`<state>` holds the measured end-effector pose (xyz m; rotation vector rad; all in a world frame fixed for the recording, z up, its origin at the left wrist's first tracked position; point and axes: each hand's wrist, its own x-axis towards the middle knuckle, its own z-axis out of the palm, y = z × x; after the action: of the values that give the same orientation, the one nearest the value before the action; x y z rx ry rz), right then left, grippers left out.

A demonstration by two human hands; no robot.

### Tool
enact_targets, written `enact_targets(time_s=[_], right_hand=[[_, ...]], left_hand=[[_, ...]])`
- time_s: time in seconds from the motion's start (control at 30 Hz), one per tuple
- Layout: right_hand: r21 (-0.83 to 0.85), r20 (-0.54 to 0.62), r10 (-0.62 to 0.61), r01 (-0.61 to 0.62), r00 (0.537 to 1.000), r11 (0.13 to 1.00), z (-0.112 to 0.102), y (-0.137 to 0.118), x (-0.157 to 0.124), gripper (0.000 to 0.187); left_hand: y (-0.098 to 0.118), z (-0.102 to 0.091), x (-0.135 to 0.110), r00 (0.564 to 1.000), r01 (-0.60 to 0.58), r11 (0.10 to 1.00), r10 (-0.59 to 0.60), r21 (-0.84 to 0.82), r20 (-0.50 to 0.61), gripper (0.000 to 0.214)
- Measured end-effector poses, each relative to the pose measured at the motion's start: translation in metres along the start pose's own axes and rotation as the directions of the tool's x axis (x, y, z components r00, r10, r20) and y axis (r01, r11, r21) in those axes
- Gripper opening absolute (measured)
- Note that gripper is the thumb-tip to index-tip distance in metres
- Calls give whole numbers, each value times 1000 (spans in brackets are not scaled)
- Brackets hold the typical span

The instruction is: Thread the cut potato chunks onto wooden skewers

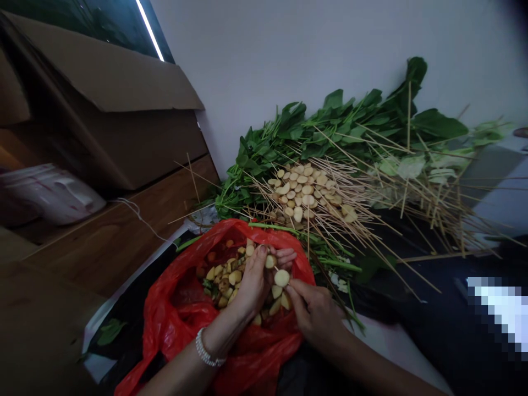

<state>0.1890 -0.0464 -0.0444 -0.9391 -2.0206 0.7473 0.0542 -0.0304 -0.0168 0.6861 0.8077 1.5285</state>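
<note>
A red plastic bag (173,324) lies open in front of me, full of small pale yellow potato slices (225,272). My left hand (253,280), with a bead bracelet at the wrist, is closed round a slice (270,261) above the bag. My right hand (313,311) pinches a thin bamboo skewer, whose tip enters a round slice (282,278) just beside the left fingers. Behind the bag, finished skewers with potato slices (303,192) rest in a heap on bare sticks.
A big pile of green leafy stalks (350,124) lies against the white wall. Loose bamboo skewers (412,220) spread out to the right. A brown cardboard box (124,104) stands at the left on a wooden surface, with a white plastic bag (53,192) beside it.
</note>
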Motion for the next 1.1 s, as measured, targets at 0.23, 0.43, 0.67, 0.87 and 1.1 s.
enact_targets(time_s=[0.23,0.43,0.67,0.87,1.1], right_hand=[[30,-35,-33,34,999,999,-9,-2,7,29],[-3,-54,-43,43,998,999,-9,-3,9,28],[84,-113,4,5,994,996,-10,-7,17,25],[107,-52,-9,15,999,994,-7,-2,10,27],[111,-44,0,5,999,994,5,-2,7,26]], left_hand=[[-2,-4,-1,999,50,996,-50,-76,12,25],[-2,-3,-4,992,106,993,-102,-49,80,26],[-14,5,-5,997,53,994,-47,-96,60,17],[-2,2,-2,993,119,986,-118,-114,17,23],[-5,5,-4,998,65,993,-67,-99,-16,21]])
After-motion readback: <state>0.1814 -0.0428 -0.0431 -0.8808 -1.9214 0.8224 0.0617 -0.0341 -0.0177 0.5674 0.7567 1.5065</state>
